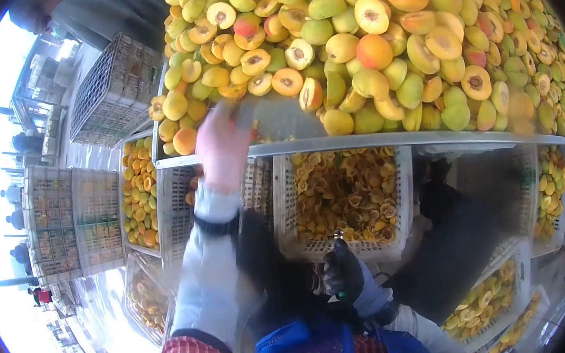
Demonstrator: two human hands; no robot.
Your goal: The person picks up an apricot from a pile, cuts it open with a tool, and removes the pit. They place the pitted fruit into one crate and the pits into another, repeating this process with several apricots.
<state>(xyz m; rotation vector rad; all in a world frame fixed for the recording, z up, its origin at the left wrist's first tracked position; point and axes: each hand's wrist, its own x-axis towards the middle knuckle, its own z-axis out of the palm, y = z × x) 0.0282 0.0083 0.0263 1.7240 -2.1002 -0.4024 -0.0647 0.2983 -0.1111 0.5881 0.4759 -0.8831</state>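
Note:
My left hand (219,147) reaches over the metal edge of a table heaped with halved yellow peaches (376,15). It is blurred by motion at the near left of the heap, and its fingers cannot be made out. My right hand (344,273), in a dark glove, is closed around a small hand tool with a shiny metal tip (338,234). That tool points up, just in front of a white crate (405,198) below the table edge. Brownish-yellow scooped-out fruit pieces (346,194) lie in this crate.
Crates of peaches (138,191) stand under the table at left, with more peaches (551,189) at right. Peach halves (481,300) fill a crate low on the right. Stacked crates (52,214) stand farther left. Another person's dark clothing (111,15) shows at the upper left.

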